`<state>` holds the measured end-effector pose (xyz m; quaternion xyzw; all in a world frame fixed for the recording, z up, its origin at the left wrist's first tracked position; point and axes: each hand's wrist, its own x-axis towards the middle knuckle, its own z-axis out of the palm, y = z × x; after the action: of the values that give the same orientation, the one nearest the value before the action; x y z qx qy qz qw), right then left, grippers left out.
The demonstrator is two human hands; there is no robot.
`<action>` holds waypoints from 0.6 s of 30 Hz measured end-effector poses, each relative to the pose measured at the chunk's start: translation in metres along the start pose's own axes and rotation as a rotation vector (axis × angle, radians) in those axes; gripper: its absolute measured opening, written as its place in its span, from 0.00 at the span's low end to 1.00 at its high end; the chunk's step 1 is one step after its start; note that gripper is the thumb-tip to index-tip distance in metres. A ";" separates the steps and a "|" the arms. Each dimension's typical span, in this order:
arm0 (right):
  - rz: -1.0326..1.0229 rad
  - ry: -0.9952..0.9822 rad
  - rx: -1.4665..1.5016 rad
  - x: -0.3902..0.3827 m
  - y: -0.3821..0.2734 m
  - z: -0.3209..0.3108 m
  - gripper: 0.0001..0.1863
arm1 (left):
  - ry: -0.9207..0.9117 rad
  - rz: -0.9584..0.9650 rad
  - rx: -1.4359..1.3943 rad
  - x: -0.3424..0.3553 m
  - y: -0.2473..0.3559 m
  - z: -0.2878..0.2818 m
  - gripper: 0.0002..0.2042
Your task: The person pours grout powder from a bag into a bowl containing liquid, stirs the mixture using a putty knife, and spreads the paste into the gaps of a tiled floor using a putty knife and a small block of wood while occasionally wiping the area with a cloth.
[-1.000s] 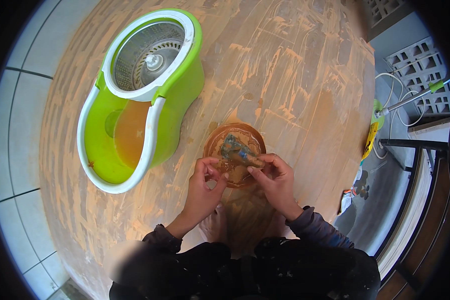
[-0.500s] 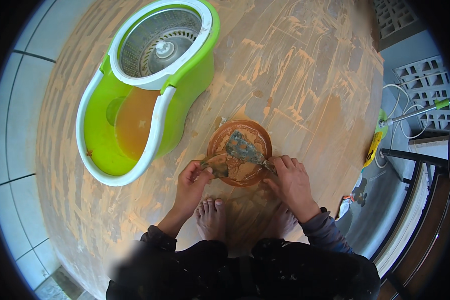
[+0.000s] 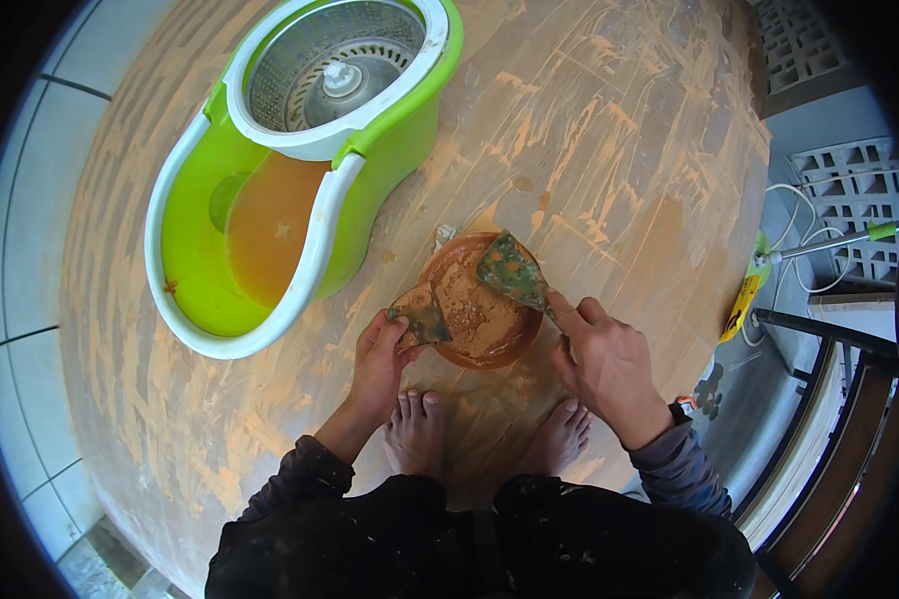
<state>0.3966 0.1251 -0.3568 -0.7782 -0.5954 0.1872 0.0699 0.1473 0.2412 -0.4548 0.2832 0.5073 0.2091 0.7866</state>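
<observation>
A round terracotta-coloured dish point(image 3: 479, 329) holding thick tan paste sits between my bare feet point(image 3: 415, 434) and the bucket. My left hand point(image 3: 375, 359) pinches a dirty, dark scraper blade point(image 3: 420, 314) at the dish's lower-left rim. My right hand point(image 3: 609, 369) grips a second, wider putty knife point(image 3: 504, 265) by its handle, its paste-stained blade over the upper right of the dish. Both hands are closed on these tools.
A green mop bucket point(image 3: 185, 299) with a metal spin basket point(image 3: 300, 100) and orange water stands upper left on the smeared wooden floor point(image 3: 619, 170). Pale tiles point(image 3: 30, 220) line the left. At right are a mop pole point(image 3: 829, 240), white block lattice point(image 3: 839, 180) and dark railing point(image 3: 819, 329).
My hands have moved apart. The two blades, bunched together over the dish earlier, are now separate, the right one higher and further right. My right hand has shifted right onto its handle.
</observation>
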 end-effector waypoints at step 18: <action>-0.002 -0.287 -0.179 -0.017 -0.005 -0.025 0.26 | 0.021 -0.015 0.018 0.001 -0.005 -0.005 0.13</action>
<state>0.3976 0.1130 -0.3282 -0.7461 -0.6142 0.2426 -0.0853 0.1439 0.2394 -0.4605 0.2843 0.5194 0.2015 0.7803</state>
